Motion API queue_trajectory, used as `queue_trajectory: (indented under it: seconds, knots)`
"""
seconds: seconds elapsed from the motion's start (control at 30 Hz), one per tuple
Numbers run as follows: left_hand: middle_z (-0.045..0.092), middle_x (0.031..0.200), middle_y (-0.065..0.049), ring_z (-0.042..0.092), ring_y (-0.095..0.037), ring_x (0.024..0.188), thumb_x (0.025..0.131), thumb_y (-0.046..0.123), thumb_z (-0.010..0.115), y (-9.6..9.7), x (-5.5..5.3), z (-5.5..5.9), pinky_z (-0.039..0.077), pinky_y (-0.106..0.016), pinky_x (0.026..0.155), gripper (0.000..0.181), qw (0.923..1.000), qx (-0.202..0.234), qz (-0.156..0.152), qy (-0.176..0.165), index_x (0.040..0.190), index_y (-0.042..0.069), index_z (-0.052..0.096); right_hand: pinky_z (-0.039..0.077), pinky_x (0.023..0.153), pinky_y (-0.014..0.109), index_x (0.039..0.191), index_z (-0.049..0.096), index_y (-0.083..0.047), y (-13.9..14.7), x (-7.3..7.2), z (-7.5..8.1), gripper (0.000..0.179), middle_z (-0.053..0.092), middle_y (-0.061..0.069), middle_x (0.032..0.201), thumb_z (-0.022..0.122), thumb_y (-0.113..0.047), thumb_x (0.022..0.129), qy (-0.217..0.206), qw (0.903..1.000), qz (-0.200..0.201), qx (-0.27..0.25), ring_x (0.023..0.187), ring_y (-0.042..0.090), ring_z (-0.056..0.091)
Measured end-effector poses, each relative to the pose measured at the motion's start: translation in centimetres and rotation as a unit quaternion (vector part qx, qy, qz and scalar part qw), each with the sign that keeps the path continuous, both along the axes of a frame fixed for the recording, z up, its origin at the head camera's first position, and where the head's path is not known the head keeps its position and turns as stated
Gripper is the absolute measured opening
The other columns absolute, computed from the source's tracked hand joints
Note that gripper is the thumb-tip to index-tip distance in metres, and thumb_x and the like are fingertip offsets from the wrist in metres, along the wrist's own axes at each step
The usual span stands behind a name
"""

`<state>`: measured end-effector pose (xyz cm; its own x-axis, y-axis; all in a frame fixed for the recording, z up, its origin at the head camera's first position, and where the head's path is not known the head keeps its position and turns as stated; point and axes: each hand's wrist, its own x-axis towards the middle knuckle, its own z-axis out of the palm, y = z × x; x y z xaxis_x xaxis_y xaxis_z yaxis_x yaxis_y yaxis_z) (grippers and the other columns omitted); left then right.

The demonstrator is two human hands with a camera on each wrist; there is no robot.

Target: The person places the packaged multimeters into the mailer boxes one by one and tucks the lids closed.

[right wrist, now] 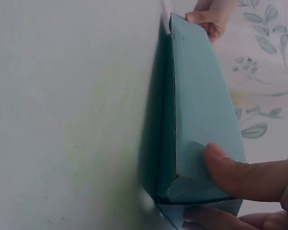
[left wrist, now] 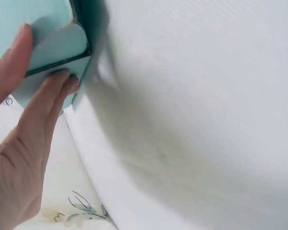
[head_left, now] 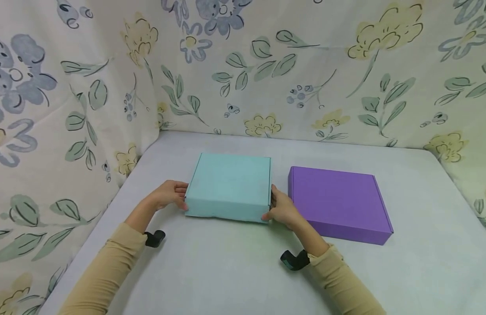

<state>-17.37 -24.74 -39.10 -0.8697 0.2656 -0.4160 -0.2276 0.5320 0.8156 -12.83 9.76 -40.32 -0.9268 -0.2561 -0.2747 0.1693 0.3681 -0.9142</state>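
Note:
A light turquoise cardboard box [head_left: 230, 178] lies on the white table, its lid down over the top. My left hand [head_left: 167, 195] holds its front left corner, thumb on the front flap [head_left: 227, 210] and fingers against the side [left wrist: 48, 76]. At the front right corner, my right hand [head_left: 283, 208] grips it the same way, with the thumb [right wrist: 230, 170] on the flap. In the right wrist view the flap's lower edge stands a little out from the box, leaving a dark gap. The box's inside is hidden.
A closed purple box [head_left: 341, 201] lies just right of the turquoise one, close to my right hand and forearm. Floral cloth [head_left: 243, 65] hangs behind the table [head_left: 227, 271] and along its left side. Each wrist carries a small black camera [head_left: 294, 260].

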Motion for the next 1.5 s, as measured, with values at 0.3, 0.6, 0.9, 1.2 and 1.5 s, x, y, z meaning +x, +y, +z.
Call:
queue_trajectory:
  seconds: [0.3,0.6,0.9,1.2,1.5]
  knots:
    - [0.047,0.136,-0.033,0.045,-0.043,0.127,0.065,-0.017,0.078,1.4,0.1,0.1,0.041,-0.048,0.105,0.080,0.9931,-0.107,0.038,0.029,0.135,-0.020,0.040,0.032,0.110,0.050,0.147,0.019,0.015,-0.4,-0.2,0.1,0.106,0.036,0.032,0.145,0.085,0.007,0.065,0.080,0.9833,0.004,0.163,0.136,0.041,0.034]
    - [0.054,0.127,-0.035,0.052,-0.046,0.119,0.064,-0.014,0.077,2.8,0.2,0.6,0.051,-0.048,0.092,0.071,0.9806,-0.170,0.020,0.096,0.128,-0.022,0.047,0.048,0.096,0.049,0.142,0.033,0.017,-0.9,0.1,-0.3,0.092,0.049,0.034,0.134,0.084,0.010,0.066,0.136,0.9672,-0.030,0.212,0.121,0.040,0.052]
    - [0.054,0.125,-0.036,0.053,-0.049,0.117,0.066,-0.010,0.079,2.5,0.8,0.8,0.048,-0.054,0.094,0.070,0.9755,-0.186,-0.037,0.112,0.127,-0.022,0.047,0.054,0.082,0.042,0.141,0.030,0.020,-1.1,0.1,-0.2,0.093,0.050,0.037,0.131,0.085,0.005,0.068,0.137,0.9592,-0.002,0.247,0.104,0.032,0.060]
    - [0.055,0.122,-0.037,0.053,-0.049,0.114,0.062,-0.009,0.083,2.9,1.1,1.1,0.049,-0.053,0.092,0.075,0.9679,-0.229,-0.027,0.100,0.126,-0.024,0.045,0.054,0.086,0.043,0.141,0.031,0.019,-1.3,0.7,-0.2,0.095,0.052,0.037,0.129,0.087,0.004,0.066,0.141,0.9563,-0.003,0.256,0.110,0.035,0.060]
    - [0.059,0.116,-0.035,0.057,-0.047,0.108,0.060,-0.009,0.083,3.1,1.8,1.3,0.051,-0.053,0.089,0.070,0.9658,-0.233,-0.028,0.110,0.120,-0.023,0.050,0.054,0.070,0.036,0.135,0.040,0.018,-1.1,1.2,0.0,0.087,0.059,0.035,0.118,0.088,0.004,0.064,0.148,0.9547,0.002,0.258,0.088,0.028,0.061]
